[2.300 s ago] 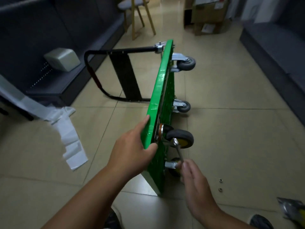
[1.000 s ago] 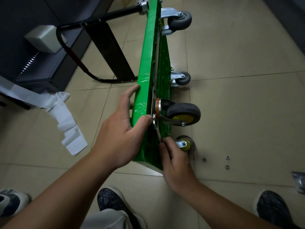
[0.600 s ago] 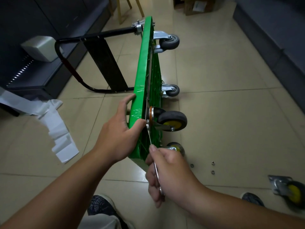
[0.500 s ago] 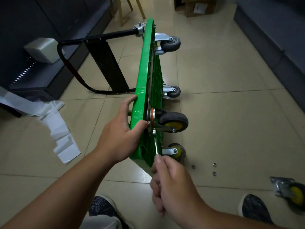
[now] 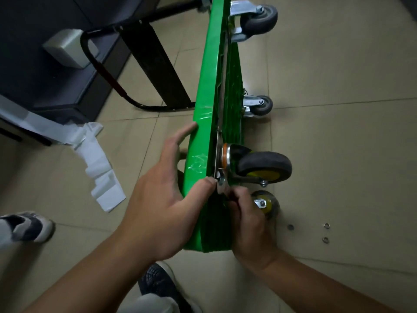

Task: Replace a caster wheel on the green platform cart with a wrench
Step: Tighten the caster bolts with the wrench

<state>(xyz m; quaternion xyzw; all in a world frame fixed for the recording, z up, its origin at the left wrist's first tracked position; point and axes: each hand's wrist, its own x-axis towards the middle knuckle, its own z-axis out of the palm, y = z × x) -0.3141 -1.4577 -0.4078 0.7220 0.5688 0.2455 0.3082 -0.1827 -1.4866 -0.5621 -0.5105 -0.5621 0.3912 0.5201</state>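
The cart [image 5: 209, 75] stands on its long edge on the tiled floor [image 5: 338, 143], with its wheels pointing to my right and its black handle [image 5: 144, 30] folded out to the left. My left hand [image 5: 162, 206] is clamped over the upper edge of the deck near the close end: the fingers lie down the far face and the thumb is hooked over onto the wheel side. My right hand [image 5: 248, 220] is curled round the wrench [image 5: 223, 185], whose silver head sits against the mounting plate of the near upper caster [image 5: 264, 167], just beside my left thumb. That caster has a dark tyre and a yellow hub. Below it a second yellow-hubbed wheel [image 5: 265, 203] touches the floor, partly hidden behind my right hand. Two grey wheels [image 5: 259, 19] are at the far end of the deck.

Three small washers [image 5: 326, 225] lie loose on the floor to the right, well apart from the cart. Crumpled white paper [image 5: 99, 168] lies to the left, and a grey box [image 5: 67, 48] sits on a dark shelf beyond it. My shoe [image 5: 158, 281] shows between my arms.
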